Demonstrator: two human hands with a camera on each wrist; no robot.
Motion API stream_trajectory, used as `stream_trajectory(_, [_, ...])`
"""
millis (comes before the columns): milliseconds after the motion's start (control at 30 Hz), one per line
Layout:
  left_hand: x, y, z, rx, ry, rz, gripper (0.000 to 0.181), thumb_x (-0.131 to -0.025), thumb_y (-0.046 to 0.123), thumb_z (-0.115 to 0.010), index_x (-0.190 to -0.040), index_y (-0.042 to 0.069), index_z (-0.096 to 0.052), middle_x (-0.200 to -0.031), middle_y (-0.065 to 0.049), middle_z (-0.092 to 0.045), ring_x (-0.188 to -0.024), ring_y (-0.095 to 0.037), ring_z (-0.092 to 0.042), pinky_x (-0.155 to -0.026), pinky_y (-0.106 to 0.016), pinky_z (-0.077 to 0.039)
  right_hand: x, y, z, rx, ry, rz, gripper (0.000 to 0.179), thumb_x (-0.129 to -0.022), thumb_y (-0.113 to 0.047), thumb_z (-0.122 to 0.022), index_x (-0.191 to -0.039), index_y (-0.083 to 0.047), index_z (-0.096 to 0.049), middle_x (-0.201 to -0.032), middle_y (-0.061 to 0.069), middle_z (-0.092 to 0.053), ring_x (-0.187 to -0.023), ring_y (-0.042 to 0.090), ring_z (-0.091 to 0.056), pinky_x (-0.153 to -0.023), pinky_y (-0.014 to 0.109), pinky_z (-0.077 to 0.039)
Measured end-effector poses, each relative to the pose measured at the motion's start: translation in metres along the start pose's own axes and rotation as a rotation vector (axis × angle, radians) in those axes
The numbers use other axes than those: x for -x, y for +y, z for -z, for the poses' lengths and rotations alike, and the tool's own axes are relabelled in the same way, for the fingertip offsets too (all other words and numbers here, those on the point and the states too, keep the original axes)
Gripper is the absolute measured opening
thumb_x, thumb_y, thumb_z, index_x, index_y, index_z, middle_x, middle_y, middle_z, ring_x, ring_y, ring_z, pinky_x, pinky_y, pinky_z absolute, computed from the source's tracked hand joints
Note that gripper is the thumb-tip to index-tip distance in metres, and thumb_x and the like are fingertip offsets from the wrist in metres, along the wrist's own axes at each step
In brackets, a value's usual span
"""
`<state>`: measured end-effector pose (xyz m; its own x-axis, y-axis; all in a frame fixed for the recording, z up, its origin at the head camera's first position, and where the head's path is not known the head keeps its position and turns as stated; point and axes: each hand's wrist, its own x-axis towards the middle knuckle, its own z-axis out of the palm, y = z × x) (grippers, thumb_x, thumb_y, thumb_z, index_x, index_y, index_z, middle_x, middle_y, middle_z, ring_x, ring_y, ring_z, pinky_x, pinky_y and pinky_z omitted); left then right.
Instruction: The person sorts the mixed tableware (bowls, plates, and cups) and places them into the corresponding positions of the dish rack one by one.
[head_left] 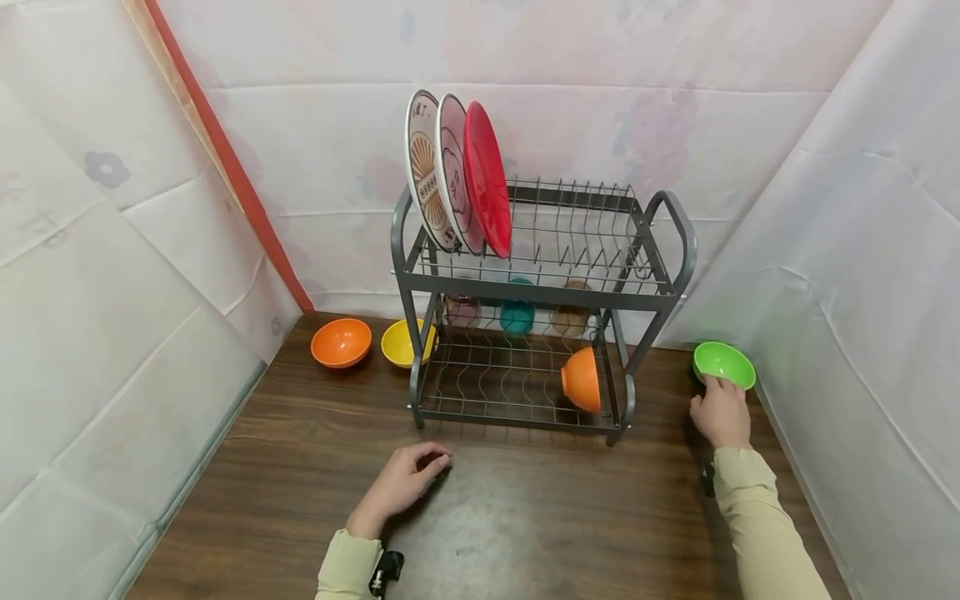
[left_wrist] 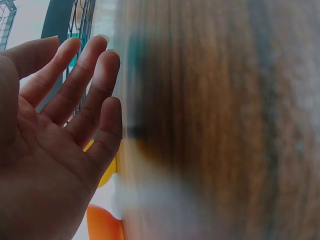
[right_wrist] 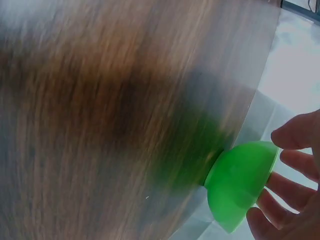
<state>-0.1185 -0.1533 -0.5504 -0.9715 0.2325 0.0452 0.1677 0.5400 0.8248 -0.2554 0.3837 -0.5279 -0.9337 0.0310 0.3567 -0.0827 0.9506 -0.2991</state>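
A green bowl stands upright on the table at the far right. My right hand is at its near rim; in the right wrist view the thumb and loosely bent fingers are spread along the rim of the bowl, not closed round its wall. My left hand rests low over the table in front of the dish rack, fingers relaxed and loosely bent. Its bare palm shows in the left wrist view with nothing in it.
On the rack's upper tier stand two patterned plates and a red plate. The lower tier bears a tilted orange bowl and several cups. Left of the rack are another orange bowl and a yellow bowl. Cloth walls enclose the table.
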Motion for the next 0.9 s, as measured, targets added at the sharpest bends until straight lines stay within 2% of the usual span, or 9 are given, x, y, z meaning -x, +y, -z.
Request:
stream_trajectory(167, [0.001,0.000,0.000,0.004,-0.001,-0.005,0.022,-0.102,0.027,-0.060,-0.110,0.012,-0.073,-0.102,0.010,-0.069,-0.091,-0.008,-0.063,-0.081,-0.032,-0.051,0.004,-0.001,0.000,0.001,0.081,-0.037,0.033,-0.080,0.001,-0.057,-0.111,0.009,-0.062,-0.106,0.035,-0.059,-0.098,0.056,-0.051,-0.079,0.068,-0.038])
stream_trajectory(300, [0.001,0.001,-0.002,0.005,-0.007,-0.003,0.021,-0.101,0.026,-0.060,-0.110,0.012,-0.073,-0.101,0.010,-0.069,-0.091,-0.008,-0.062,-0.081,-0.031,-0.051,0.008,-0.002,-0.001,0.009,0.120,-0.016,0.027,-0.078,0.004,-0.060,-0.104,0.007,-0.067,-0.100,0.031,-0.063,-0.095,0.054,-0.053,-0.074,0.068,-0.038])
stream_trajectory(467, [0.001,0.000,-0.003,0.015,-0.010,-0.010,0.023,-0.102,0.029,-0.059,-0.111,0.012,-0.073,-0.102,0.009,-0.070,-0.090,-0.008,-0.062,-0.080,-0.031,-0.051,0.013,-0.001,-0.002,0.014,0.135,0.031,0.022,-0.077,0.006,-0.063,-0.098,0.007,-0.069,-0.095,0.030,-0.063,-0.089,0.052,-0.054,-0.072,0.067,-0.040])
stream_trajectory(600, [0.002,-0.002,-0.004,0.021,-0.011,-0.015,0.024,-0.102,0.030,-0.059,-0.111,0.013,-0.073,-0.102,0.008,-0.070,-0.090,-0.008,-0.063,-0.080,-0.031,-0.051,0.017,-0.003,-0.001,-0.011,0.134,0.045,0.021,-0.079,0.006,-0.065,-0.099,0.011,-0.068,-0.092,0.029,-0.060,-0.088,0.050,-0.053,-0.074,0.064,-0.043])
stream_trajectory(900, [0.003,-0.003,-0.004,0.002,0.015,-0.015,0.022,-0.101,0.028,-0.060,-0.110,0.013,-0.073,-0.102,0.010,-0.070,-0.091,-0.008,-0.063,-0.082,-0.032,-0.051,0.042,-0.032,0.011,-0.078,0.177,0.048,0.022,-0.082,0.002,-0.067,-0.103,0.009,-0.068,-0.093,0.024,-0.060,-0.090,0.045,-0.056,-0.073,0.062,-0.045])
